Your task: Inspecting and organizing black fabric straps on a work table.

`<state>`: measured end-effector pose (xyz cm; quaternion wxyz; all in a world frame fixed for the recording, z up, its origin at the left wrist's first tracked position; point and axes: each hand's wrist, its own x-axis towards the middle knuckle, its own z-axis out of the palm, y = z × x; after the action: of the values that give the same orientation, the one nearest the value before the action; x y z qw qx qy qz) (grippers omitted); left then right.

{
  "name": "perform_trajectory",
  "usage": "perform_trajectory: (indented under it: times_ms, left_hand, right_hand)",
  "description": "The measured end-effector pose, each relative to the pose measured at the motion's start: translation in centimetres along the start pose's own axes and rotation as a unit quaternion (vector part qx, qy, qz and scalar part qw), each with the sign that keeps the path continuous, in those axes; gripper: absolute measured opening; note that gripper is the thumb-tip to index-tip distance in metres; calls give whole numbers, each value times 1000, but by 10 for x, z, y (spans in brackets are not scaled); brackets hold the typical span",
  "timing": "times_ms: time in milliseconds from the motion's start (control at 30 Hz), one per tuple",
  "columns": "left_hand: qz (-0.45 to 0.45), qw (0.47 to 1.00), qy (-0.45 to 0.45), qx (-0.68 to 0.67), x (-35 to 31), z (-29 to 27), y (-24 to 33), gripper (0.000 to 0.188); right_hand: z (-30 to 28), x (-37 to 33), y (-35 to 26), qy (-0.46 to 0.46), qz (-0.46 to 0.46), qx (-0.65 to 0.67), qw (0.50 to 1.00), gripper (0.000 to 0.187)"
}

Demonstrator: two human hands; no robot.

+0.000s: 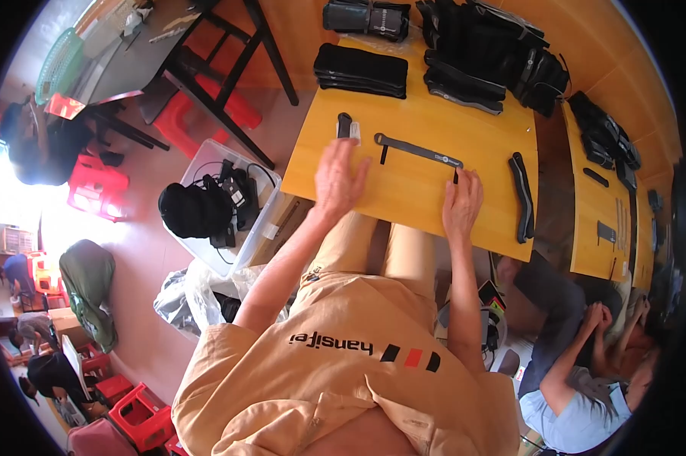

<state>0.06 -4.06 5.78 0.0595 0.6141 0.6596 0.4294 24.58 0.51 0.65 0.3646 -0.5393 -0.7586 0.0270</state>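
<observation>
One long grey strap (419, 150): lying flat on the yellow desk (403, 199), slanting slightly toward the right end, just beyond and between both hands
Left grip (338, 181): thumb spread, fingertips over the near end of a short black strap (344, 123); cannot tell whether holding it
Right grip (463, 204): partly curled, right by the long strap's right end; cannot tell whether pinching it
Folded strap (521, 196): near the right edge
Black stack (361, 70): toward the far edge
</observation>
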Motion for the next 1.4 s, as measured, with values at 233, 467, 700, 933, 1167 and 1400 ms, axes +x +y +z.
perform_trajectory:
  times_ms: [233,467,700,933,1167,1400]
  left_hand:
    - [-204,968,-80,124,-19,-4,-39,40]
    - [-394,838,-60,-373,-28,-14,-42,26]
    - [-380,795,-83,-466,-41,-22,32,30]
    - [-448,688,-163,-547,-39,-38,60,31]
    - [-354,681,-225,-600,-38,-43,65,26]
    - [-370,691,-179,-594,-44,-32,75,24]
  right_hand:
    - [0,-3,-5,42,-26,-8,999,17]
    - [-35,-4,-81,15,41,254,966,9]
    - [-54,-2,-150,-130,-115,378,909,16]
    - [-72,-2,-125,-106,-117,318,935,16]
    - [-86,0,-112,-139,-63,365,918,16]
    - [-93,2,-106,-144,-77,337,927,15]
